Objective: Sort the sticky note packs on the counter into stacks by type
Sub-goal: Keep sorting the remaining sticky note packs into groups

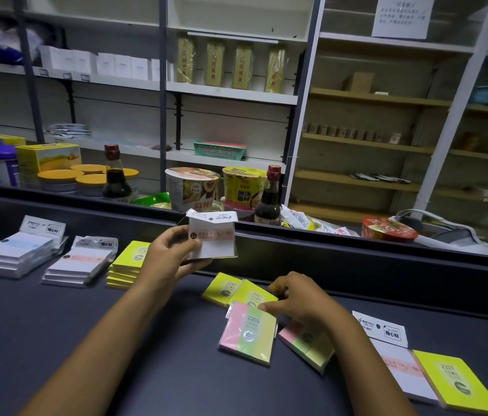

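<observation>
The dark table [86, 340] carries sticky note packs sorted at the far left into three stacks: white packs with a blue band [16, 255], white packs with a pink band [79, 267] and plain yellow packs [125, 265]. Near the right edge lie a long white pack with a pink band [398, 361] and, overlapping its right side, a yellow pack marked 2207 [455, 382]. Centre right, two yellow 2207 packs [238, 291] lie side by side, with a pink-green-yellow striped pack marked 2209 [248, 333] just in front and a second striped pack [308, 346] beside it, partly under the right hand [299, 298]. That hand pinches the near striped pack's top right corner. The left hand [167, 253] is raised above the table, its fingers curled around a white pink-banded pack [212, 238].
</observation>
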### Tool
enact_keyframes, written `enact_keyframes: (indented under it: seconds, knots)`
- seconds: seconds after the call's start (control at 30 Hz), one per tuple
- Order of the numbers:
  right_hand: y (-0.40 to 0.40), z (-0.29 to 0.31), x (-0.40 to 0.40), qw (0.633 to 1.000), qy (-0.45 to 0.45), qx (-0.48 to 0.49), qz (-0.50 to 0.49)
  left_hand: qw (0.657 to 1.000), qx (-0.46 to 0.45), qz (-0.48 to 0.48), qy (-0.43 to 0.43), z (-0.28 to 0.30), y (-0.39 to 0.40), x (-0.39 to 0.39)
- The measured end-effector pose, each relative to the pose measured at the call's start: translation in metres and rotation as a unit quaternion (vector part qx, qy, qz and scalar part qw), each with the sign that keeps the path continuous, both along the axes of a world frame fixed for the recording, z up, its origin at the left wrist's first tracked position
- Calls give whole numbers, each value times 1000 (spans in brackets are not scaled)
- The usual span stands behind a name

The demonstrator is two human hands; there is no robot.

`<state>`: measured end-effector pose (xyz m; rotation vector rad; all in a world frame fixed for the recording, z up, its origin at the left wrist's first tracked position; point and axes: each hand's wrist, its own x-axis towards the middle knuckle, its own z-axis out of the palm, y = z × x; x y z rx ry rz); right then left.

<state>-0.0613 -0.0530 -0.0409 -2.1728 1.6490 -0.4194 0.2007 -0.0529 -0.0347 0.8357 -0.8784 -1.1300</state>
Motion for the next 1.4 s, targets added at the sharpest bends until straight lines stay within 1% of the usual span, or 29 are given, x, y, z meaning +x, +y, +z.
enact_keyframes:
  seconds: [0.2,0.23,0.33,0.4,0.43,0.5,0.6,0.7,0.77,0.87,1.07,1.2,1.4]
  knots:
    - [6,1,4,1000,-17,13,-2,1000,-7,3,-4,1,1,0]
    - [6,2,4,999,-37,17,-5,1000,-7,3,-6,1,1,0]
    - [9,6,3,987,-154,30,-12,1000,-13,7,-9,1,1,1]
    - [10,9,2,985,-172,-10,-12,1000,-19,8,-9,1,2,2]
    - [10,9,2,980,-195,-25,-9,1000,-24,11,-10,1,2,2]
    - [11,11,2,961,-275,-35,-7,999,-37,23,-21,2,5,3]
    - [15,14,2,917,-394,-66,-22,995,-60,52,-62,3,15,-1]
    - [19,19,5,873,-478,-87,-34,989,-84,94,-80,3,32,-5]
    - [24,20,9,853,-511,-98,-31,985,-94,121,-83,1,45,-6]
    - [33,20,17,841,-528,-119,-23,984,-93,133,-80,-4,65,0]
    - [52,21,44,844,-515,-148,8,969,-101,185,-126,6,102,39]
    - [64,25,73,839,-526,-135,40,962,-102,201,-151,12,122,68]
    - [71,32,126,847,-515,-121,57,959,-98,224,-143,16,134,120]
